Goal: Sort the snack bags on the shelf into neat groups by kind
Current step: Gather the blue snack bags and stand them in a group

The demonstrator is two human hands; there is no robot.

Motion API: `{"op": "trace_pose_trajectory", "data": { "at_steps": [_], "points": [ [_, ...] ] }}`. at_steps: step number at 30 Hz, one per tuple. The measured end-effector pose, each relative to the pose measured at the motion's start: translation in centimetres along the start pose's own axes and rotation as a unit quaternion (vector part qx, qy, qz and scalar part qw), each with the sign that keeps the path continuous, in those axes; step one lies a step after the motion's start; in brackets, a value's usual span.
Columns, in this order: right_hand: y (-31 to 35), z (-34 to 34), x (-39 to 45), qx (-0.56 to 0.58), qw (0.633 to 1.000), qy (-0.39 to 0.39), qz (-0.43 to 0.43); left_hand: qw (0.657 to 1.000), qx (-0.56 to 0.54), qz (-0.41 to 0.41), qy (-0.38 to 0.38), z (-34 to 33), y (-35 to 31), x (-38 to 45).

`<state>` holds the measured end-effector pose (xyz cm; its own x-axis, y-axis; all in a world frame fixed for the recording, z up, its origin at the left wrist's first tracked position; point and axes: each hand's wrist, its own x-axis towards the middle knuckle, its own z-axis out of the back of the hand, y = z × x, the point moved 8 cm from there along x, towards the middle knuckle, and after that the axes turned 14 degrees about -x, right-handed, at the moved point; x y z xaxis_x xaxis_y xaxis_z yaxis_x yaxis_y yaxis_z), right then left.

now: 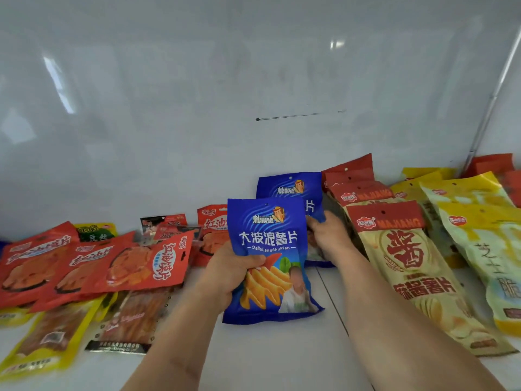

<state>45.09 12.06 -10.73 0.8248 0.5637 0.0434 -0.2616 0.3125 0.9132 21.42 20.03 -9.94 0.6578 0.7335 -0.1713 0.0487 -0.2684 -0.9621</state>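
Observation:
My left hand [234, 270] grips a blue potato-chip bag [270, 244] by its left side, holding it upright above the white shelf [282, 351]. Behind it, a second blue bag [293, 190] of the same kind leans against the back wall, and my right hand [328, 235] holds its lower right edge. Red bags [93, 263] lie overlapping on the left. On the right, beige bags with red tops [406, 249] lie stacked beside yellow bags [485, 235].
Yellow-edged and clear packets of brown strips [53, 331] lie at the front left. Small dark and green packets [95, 232] sit behind the red ones. More red bags [493, 165] rest in the far right corner. A white back wall [253, 80] closes the shelf.

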Motion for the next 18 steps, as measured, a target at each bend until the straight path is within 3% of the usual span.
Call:
{"op": "trace_pose_trajectory", "data": {
  "at_steps": [7, 11, 18],
  "points": [
    [0.4, 1.4, -0.4, 0.007, 0.999, 0.012, -0.05, 0.994, 0.069, -0.069, -0.039, -2.2, 0.7, 1.8],
    [-0.4, 0.4, 1.0, -0.045, 0.994, 0.052, -0.083, 0.993, 0.07, -0.087, -0.034, -3.7, 1.1, 2.4],
    [-0.2, -0.3, 2.4, -0.067, 0.998, 0.013, -0.005, 0.986, 0.108, -0.107, -0.074, -3.6, 1.4, 3.9]
  ]
}}
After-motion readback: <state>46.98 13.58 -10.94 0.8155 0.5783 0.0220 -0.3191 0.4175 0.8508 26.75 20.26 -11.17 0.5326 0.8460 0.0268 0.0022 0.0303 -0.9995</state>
